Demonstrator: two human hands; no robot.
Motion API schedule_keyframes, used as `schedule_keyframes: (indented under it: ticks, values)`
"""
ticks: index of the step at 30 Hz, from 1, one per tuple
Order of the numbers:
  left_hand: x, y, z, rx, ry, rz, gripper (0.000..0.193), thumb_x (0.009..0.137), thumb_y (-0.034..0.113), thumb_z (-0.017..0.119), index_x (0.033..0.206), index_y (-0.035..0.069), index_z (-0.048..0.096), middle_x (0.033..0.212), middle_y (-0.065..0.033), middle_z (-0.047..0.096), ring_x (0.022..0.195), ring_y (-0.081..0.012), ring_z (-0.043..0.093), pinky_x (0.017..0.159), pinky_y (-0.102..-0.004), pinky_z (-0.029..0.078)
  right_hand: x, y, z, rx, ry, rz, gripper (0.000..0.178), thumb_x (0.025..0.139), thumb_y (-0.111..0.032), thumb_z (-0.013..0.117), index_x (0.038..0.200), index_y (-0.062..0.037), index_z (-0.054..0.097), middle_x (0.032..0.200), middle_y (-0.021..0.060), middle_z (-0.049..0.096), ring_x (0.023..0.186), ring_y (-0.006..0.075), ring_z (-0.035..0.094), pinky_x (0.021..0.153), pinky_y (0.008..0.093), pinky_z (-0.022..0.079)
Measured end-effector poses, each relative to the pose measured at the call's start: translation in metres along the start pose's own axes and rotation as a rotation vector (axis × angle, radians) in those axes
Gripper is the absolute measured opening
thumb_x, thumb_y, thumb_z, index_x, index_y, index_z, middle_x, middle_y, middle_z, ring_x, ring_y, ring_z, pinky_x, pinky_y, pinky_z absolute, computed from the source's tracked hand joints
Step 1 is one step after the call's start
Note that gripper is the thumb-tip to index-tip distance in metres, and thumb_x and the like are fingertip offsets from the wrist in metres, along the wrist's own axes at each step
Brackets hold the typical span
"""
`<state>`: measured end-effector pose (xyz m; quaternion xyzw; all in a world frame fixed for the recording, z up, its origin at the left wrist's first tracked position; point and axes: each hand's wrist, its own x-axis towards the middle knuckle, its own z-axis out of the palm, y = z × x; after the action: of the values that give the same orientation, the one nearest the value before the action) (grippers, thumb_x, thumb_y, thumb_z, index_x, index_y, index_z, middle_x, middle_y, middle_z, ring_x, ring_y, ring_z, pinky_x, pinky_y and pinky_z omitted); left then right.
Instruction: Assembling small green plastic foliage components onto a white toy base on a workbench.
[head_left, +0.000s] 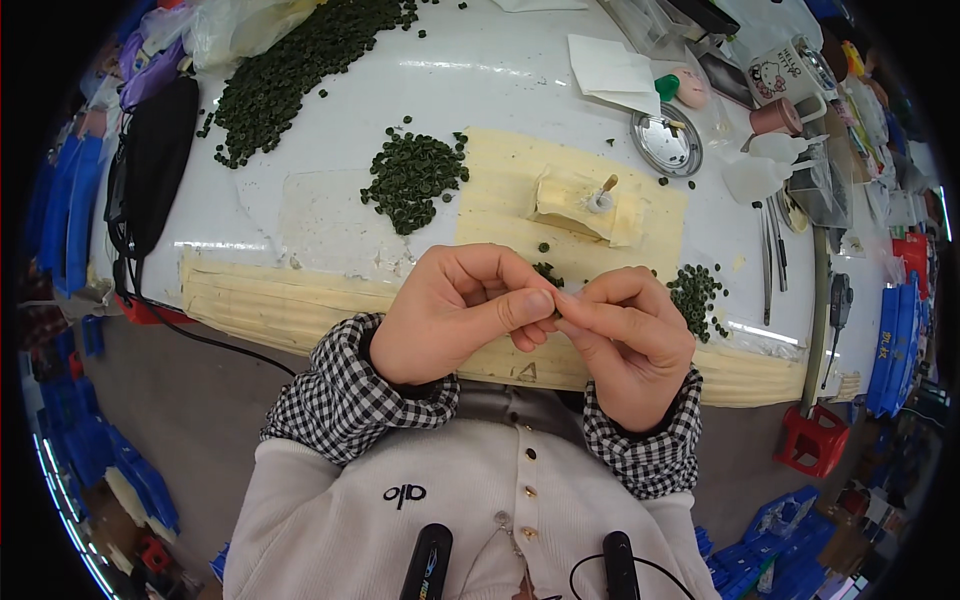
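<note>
My left hand [465, 312] and my right hand [632, 342] meet over the near edge of the table, thumbs and forefingers pinched together. Between their tips sits a small dark green piece [556, 313], mostly hidden by the fingers. Just beyond the fingertips lie a few loose green pieces [545, 271]. Ahead and to the left is a pile of small, round dark green pieces [412, 178]. A smaller group of them [697, 295] rests just right of my right hand. Beyond my hands stands a yellow-taped block [585, 205] with a short peg sticking up.
A large green heap [285, 85] spreads at the far left beside a black pouch [155, 165]. At the right are a round metal dish [667, 140], white squeeze bottles [755, 178], tweezers [767, 265] and a pink spool [775, 117]. A red stool [812, 440] stands below the table.
</note>
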<state>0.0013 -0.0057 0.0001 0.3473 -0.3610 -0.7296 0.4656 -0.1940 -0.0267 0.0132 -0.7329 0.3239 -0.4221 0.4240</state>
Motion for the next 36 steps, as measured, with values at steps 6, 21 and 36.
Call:
schedule_keyframes:
  ticks: [6,21,36]
  values:
    - [-0.002,0.004,0.004,0.063,0.026,0.074,0.013,0.091,0.007,0.063,0.095,-0.005,0.065,0.084,-0.0088,0.068,0.074,-0.0094,0.063,0.068,-0.0224,0.053,0.000,0.005,0.002,0.000,0.059,0.011,0.024,0.075,0.006,0.073,0.097,-0.0025,0.070,0.088,0.0089,0.064,0.076,0.0169,0.062,0.067,0.0261,0.050]
    - [-0.005,0.003,0.010,0.156,0.098,0.248,0.016,0.082,-0.011,0.064,0.097,-0.006,0.065,0.091,-0.0133,0.066,0.081,-0.0142,0.065,0.071,-0.0233,0.052,-0.001,0.005,0.004,0.089,0.102,0.043,0.022,0.076,0.009,0.070,0.096,0.0007,0.068,0.090,0.0118,0.065,0.081,0.0183,0.062,0.072,0.0266,0.050]
    - [-0.003,0.001,0.006,0.475,0.101,0.473,0.017,0.079,-0.009,0.069,0.094,-0.002,0.068,0.090,-0.0124,0.068,0.083,-0.0168,0.063,0.072,-0.0266,0.049,-0.002,0.003,0.004,0.199,0.073,0.182,0.017,0.080,0.007,0.068,0.096,0.0032,0.067,0.091,0.0101,0.064,0.083,0.0164,0.060,0.074,0.0261,0.048]
